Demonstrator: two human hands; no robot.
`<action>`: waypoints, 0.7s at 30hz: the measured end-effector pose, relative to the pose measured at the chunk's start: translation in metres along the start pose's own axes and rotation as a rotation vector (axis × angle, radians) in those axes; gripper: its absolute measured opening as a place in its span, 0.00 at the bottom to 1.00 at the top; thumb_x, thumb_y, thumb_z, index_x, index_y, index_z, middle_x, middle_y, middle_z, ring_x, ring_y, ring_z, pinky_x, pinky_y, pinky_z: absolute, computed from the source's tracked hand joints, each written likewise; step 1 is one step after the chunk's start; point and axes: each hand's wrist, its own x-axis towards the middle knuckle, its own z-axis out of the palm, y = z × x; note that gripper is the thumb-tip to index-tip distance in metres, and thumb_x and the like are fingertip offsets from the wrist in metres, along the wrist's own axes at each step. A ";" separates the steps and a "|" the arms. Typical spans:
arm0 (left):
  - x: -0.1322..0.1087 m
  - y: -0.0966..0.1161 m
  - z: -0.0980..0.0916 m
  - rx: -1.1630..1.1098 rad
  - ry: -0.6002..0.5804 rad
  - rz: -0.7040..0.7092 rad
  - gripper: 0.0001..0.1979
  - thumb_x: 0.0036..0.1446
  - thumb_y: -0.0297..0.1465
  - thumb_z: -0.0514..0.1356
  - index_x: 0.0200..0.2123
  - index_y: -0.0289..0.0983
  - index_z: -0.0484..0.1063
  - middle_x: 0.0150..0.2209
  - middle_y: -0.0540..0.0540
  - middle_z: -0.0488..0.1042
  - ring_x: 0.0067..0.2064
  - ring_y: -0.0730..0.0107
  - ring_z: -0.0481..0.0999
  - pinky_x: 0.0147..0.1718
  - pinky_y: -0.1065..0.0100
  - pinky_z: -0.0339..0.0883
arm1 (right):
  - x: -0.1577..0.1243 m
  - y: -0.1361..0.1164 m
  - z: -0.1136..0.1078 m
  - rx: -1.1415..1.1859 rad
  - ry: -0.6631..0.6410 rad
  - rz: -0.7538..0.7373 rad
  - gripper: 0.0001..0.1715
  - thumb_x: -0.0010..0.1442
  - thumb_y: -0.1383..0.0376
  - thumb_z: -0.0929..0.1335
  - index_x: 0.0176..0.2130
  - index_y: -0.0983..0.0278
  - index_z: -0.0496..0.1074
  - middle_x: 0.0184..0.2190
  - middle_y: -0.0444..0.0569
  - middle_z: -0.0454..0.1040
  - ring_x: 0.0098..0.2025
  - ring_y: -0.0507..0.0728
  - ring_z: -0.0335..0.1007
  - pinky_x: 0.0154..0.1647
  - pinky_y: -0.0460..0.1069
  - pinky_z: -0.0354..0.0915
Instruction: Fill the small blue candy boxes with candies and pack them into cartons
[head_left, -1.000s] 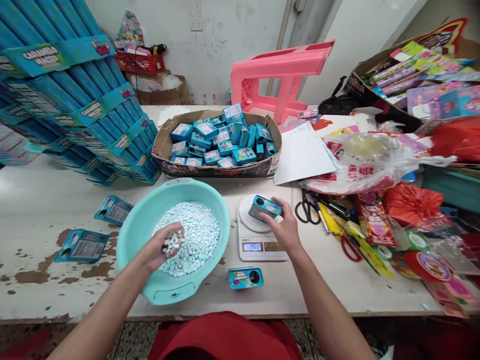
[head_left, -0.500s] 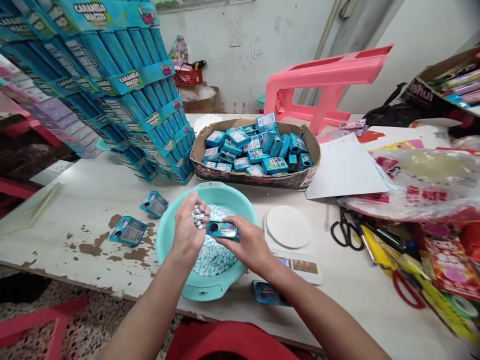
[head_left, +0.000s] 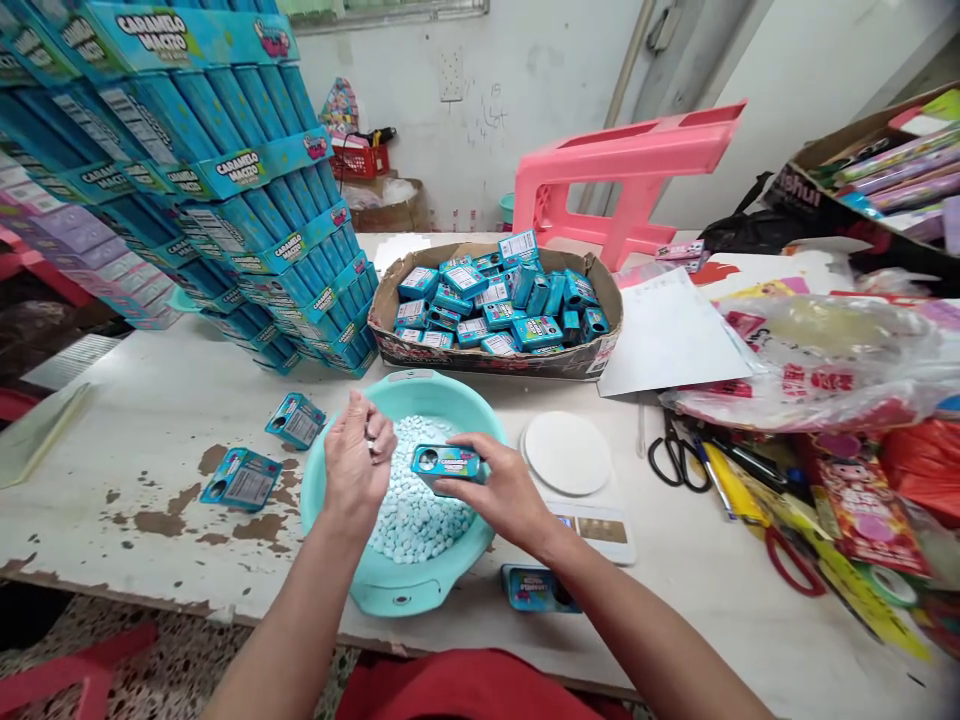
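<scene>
My left hand (head_left: pixel 358 462) is cupped shut on a few white candies, held above the teal basin (head_left: pixel 390 592) of pale blue-white candies (head_left: pixel 420 510). My right hand (head_left: pixel 508 492) grips a small blue candy box (head_left: pixel 445 463) over the basin, its round hole turned toward the left hand. The two hands are a few centimetres apart. A white kitchen scale (head_left: pixel 577 470) stands just right of the basin with nothing on its plate. Another small blue box (head_left: pixel 534 588) lies on the table under my right forearm.
A cardboard tray (head_left: pixel 495 352) full of small blue boxes sits behind the basin. Tall stacks of blue display cartons (head_left: pixel 225 180) rise at the left. Two blue boxes (head_left: pixel 241 478) lie left of the basin. Scissors (head_left: pixel 679 455), pens, bags and a pink stool (head_left: pixel 622 170) crowd the right.
My right hand lifted the blue box off the scale and brought it over the basin. My left hand rose from the candies with a handful and has closed around them beside the box.
</scene>
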 end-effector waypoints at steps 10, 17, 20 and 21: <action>-0.008 -0.026 -0.075 1.316 -0.330 0.029 0.25 0.52 0.50 0.55 0.48 0.42 0.69 0.51 0.44 0.71 0.51 0.54 0.71 0.44 0.62 0.66 | -0.033 0.076 -0.094 -0.010 0.538 0.191 0.24 0.46 0.56 0.74 0.42 0.61 0.71 0.40 0.49 0.75 0.41 0.59 0.71 0.44 0.54 0.67; -0.014 -0.025 -0.065 1.282 -0.325 0.003 0.23 0.52 0.51 0.54 0.43 0.42 0.72 0.48 0.46 0.74 0.47 0.57 0.74 0.39 0.68 0.68 | -0.039 0.119 -0.105 0.031 0.560 0.218 0.31 0.46 0.57 0.74 0.49 0.60 0.68 0.49 0.52 0.72 0.49 0.61 0.68 0.52 0.59 0.62; -0.013 -0.021 -0.067 1.296 -0.266 0.023 0.22 0.51 0.51 0.55 0.41 0.42 0.73 0.45 0.46 0.76 0.45 0.57 0.74 0.40 0.67 0.67 | -0.053 0.121 -0.118 0.081 0.682 0.184 0.30 0.50 0.56 0.72 0.51 0.60 0.66 0.52 0.54 0.69 0.53 0.61 0.66 0.54 0.60 0.61; -0.012 -0.020 -0.068 1.302 -0.253 0.028 0.22 0.51 0.51 0.55 0.41 0.42 0.73 0.44 0.46 0.76 0.45 0.57 0.74 0.40 0.67 0.66 | -0.058 0.122 -0.123 0.096 0.727 0.194 0.28 0.52 0.56 0.71 0.51 0.60 0.66 0.51 0.54 0.69 0.52 0.60 0.67 0.53 0.60 0.62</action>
